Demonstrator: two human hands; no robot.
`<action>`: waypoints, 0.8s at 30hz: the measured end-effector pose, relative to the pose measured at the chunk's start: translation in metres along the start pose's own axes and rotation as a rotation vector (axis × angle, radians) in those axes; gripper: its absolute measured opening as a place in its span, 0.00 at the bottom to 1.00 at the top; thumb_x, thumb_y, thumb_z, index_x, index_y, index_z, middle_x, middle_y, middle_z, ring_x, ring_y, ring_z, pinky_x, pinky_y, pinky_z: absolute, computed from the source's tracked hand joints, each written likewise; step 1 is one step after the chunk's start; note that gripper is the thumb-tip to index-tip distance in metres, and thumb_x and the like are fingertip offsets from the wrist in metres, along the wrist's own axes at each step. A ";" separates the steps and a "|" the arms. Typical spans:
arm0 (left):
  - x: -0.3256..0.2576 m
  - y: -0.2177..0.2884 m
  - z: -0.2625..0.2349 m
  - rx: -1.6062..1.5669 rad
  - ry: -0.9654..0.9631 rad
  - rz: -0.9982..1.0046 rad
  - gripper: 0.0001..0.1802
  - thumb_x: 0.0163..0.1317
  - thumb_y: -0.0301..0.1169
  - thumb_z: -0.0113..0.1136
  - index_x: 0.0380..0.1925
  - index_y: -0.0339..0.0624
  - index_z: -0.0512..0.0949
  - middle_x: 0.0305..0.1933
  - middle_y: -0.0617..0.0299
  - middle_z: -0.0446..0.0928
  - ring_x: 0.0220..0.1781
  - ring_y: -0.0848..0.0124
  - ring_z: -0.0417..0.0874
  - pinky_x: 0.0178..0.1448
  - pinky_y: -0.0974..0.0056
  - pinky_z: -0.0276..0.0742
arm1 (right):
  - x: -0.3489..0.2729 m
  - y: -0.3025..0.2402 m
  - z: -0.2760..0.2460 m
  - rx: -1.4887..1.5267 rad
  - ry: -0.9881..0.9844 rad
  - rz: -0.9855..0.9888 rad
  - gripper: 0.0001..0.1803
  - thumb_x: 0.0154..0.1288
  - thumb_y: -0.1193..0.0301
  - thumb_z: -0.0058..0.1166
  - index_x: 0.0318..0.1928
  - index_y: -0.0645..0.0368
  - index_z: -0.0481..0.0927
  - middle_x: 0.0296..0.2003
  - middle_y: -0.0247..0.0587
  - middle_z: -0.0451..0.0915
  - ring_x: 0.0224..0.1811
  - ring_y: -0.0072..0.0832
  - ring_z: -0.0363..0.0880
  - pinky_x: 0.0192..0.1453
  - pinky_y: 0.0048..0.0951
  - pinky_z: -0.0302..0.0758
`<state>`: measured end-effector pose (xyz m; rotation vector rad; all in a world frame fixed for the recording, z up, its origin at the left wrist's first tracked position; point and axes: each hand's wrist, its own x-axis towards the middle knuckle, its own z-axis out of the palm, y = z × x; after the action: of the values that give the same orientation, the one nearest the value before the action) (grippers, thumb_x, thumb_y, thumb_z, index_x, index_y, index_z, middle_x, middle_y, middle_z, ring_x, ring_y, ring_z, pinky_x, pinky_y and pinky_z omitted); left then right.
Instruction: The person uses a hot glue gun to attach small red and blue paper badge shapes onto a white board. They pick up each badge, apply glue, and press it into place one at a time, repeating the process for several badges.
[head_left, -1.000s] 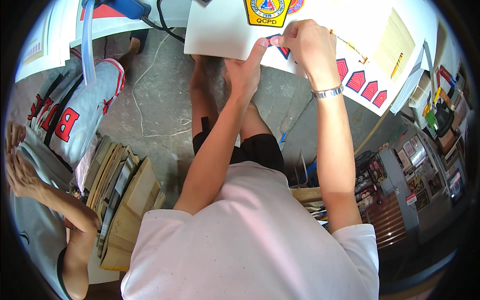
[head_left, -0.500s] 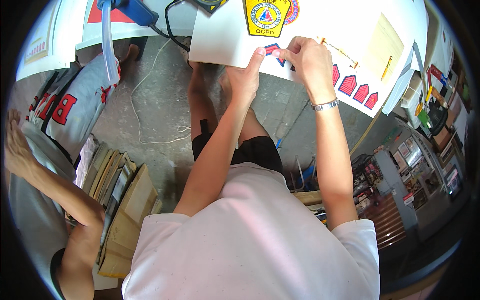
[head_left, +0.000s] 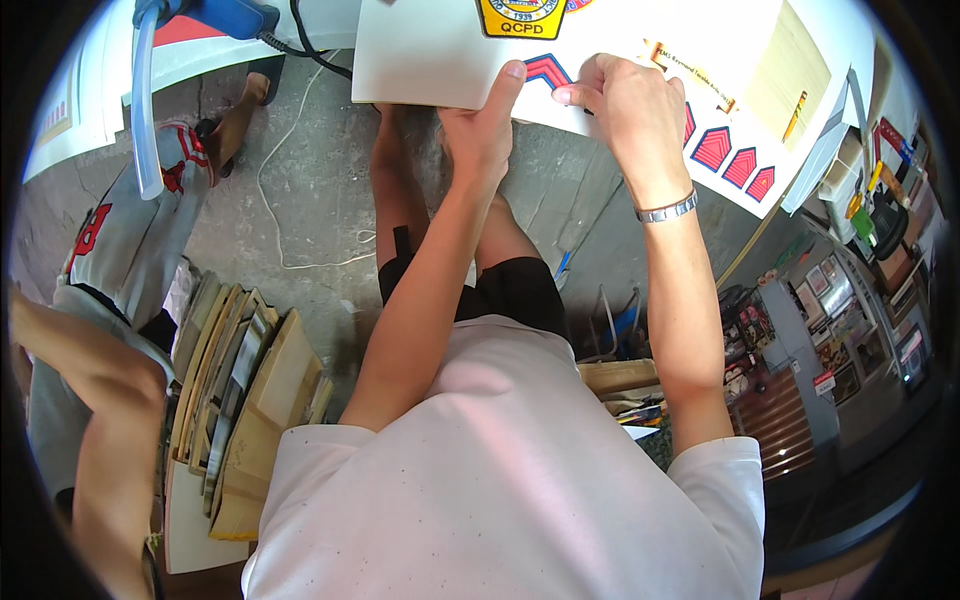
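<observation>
At the near edge of the white board: one red chevron, blue-bordered, lying between the two hands, upper left of the right thumb. Left hand: thumb extended over the board just beside the chevron's left end, palm past the edge; whether the fingers close beneath, cannot tell. Right hand: fingers curled, thumb pointing left at the chevron's lower right end; whether anything is pinched, cannot tell. Right wrist: one metal watch. Also on the board: one yellow badge, above the chevron; one name strip, beyond the right hand; red patches in a row toward the right corner. Left of the board: one blue tool and a clear tube. Floor side, left: upright stack of panels; beside it, a co-worker's arm. Handling note, as judgement: the left thumb best serves as a steady stop; the right fingertips best bear lightly and evenly, since a push from one end could skew the chevron or lift its point.
</observation>
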<state>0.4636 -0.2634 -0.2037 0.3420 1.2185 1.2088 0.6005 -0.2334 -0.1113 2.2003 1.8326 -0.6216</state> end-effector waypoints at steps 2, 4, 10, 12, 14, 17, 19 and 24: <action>0.000 0.000 -0.001 0.040 -0.002 -0.017 0.11 0.63 0.26 0.72 0.44 0.37 0.83 0.43 0.66 0.83 0.43 0.79 0.81 0.48 0.71 0.77 | -0.001 0.000 0.001 -0.010 0.016 -0.014 0.22 0.56 0.46 0.69 0.30 0.53 0.86 0.19 0.36 0.82 0.27 0.38 0.83 0.48 0.42 0.70; 0.000 0.003 -0.002 0.111 -0.010 -0.049 0.13 0.64 0.26 0.72 0.47 0.38 0.81 0.44 0.64 0.82 0.42 0.77 0.82 0.44 0.70 0.80 | 0.000 0.001 0.001 -0.021 0.042 -0.033 0.23 0.55 0.46 0.69 0.29 0.53 0.86 0.19 0.36 0.82 0.27 0.38 0.83 0.47 0.41 0.71; -0.010 0.031 -0.018 -0.353 -0.111 -0.324 0.29 0.73 0.48 0.63 0.58 0.32 0.74 0.46 0.51 0.84 0.43 0.64 0.88 0.36 0.59 0.88 | 0.007 0.017 -0.011 0.357 -0.004 -0.003 0.26 0.58 0.45 0.70 0.27 0.57 0.82 0.17 0.38 0.79 0.21 0.37 0.81 0.31 0.35 0.74; -0.009 0.035 -0.021 -0.122 -0.150 -0.336 0.26 0.71 0.47 0.65 0.52 0.32 0.78 0.42 0.52 0.85 0.37 0.63 0.89 0.32 0.63 0.88 | 0.008 0.019 -0.010 0.294 0.059 -0.063 0.27 0.58 0.45 0.70 0.26 0.58 0.82 0.15 0.38 0.78 0.21 0.36 0.81 0.28 0.34 0.73; -0.005 0.033 -0.018 0.174 -0.136 -0.355 0.25 0.69 0.45 0.68 0.50 0.31 0.80 0.41 0.52 0.86 0.31 0.64 0.89 0.29 0.65 0.88 | 0.013 0.015 -0.004 0.229 0.094 -0.087 0.28 0.59 0.44 0.70 0.25 0.58 0.81 0.13 0.37 0.76 0.19 0.37 0.80 0.31 0.35 0.73; -0.003 0.027 -0.009 0.308 -0.187 -0.282 0.27 0.71 0.46 0.65 0.54 0.31 0.79 0.41 0.52 0.84 0.36 0.64 0.87 0.33 0.63 0.86 | 0.016 0.007 0.003 0.047 0.208 -0.156 0.28 0.59 0.43 0.68 0.24 0.56 0.82 0.12 0.35 0.75 0.18 0.37 0.77 0.39 0.37 0.73; -0.003 0.026 -0.003 0.285 -0.137 -0.254 0.24 0.70 0.43 0.67 0.52 0.32 0.80 0.38 0.55 0.84 0.33 0.67 0.85 0.32 0.65 0.84 | 0.016 0.004 0.004 0.060 0.149 -0.102 0.27 0.59 0.42 0.68 0.25 0.55 0.83 0.13 0.35 0.76 0.18 0.38 0.77 0.44 0.39 0.68; -0.005 0.027 0.002 0.251 -0.119 -0.228 0.21 0.68 0.42 0.69 0.47 0.32 0.82 0.37 0.58 0.83 0.31 0.71 0.82 0.30 0.67 0.80 | 0.007 0.003 0.004 0.073 0.119 -0.063 0.26 0.59 0.43 0.68 0.25 0.54 0.84 0.15 0.37 0.79 0.22 0.40 0.79 0.43 0.40 0.65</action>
<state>0.4518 -0.2566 -0.1799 0.4409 1.2697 0.8303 0.6033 -0.2293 -0.1182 2.2793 1.9741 -0.5901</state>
